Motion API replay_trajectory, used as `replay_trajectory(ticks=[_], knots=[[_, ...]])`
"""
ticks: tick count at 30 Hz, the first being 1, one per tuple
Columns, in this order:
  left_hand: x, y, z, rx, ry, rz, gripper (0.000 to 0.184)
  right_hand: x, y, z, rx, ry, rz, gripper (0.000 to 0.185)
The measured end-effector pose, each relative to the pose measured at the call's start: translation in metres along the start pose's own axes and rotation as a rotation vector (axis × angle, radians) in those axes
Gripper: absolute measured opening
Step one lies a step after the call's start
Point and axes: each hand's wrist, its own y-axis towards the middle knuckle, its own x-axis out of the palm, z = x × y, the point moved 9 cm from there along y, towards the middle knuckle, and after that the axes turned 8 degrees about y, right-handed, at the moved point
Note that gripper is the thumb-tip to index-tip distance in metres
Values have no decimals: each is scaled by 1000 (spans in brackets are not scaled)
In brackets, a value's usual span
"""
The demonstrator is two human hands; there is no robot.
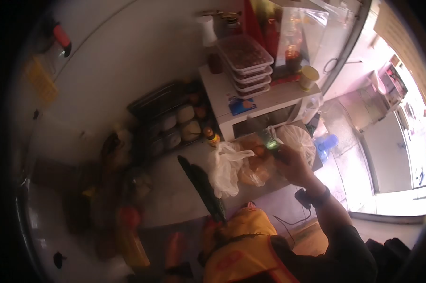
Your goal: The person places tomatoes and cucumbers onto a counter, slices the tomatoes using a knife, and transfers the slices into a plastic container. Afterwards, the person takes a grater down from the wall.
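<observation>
My right hand (292,165), with a dark watch-like band on its wrist, reaches over the plastic bags on the counter. Its fingers curl beside a shiny green thing (271,143) in clear plastic; what they grip is hard to make out. Around it are a knotted white plastic bag (226,170), a clear bag (254,173) with orange-brown contents, and a pale full bag (298,141). Two long dark green cucumbers (201,184) lie left of the bags, their lower ends by my yellow apron (246,226). Low in the view, my left hand (176,247) is blurred and dim, its fingers unclear.
Stacked lidded trays (246,59), a blue card (242,105) and a yellow cup (309,77) stand on a white appliance (227,123). A black rack of containers (177,123) sits against the wall, a small sauce bottle (211,136) beside it. A doorway opens at right.
</observation>
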Motion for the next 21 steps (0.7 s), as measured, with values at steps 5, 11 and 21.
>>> replay_trajectory(ticks=[5,11,21], knots=[[-3,0,-1,0,32,1,22,50,34,-41,-240,-293,-88,25],[1,-19,13,143,228,8,23,108,131,-76,-390,-763,91,21],[-3,24,3,27,284,-146,24,136,141,-81,-701,-1199,323,13]])
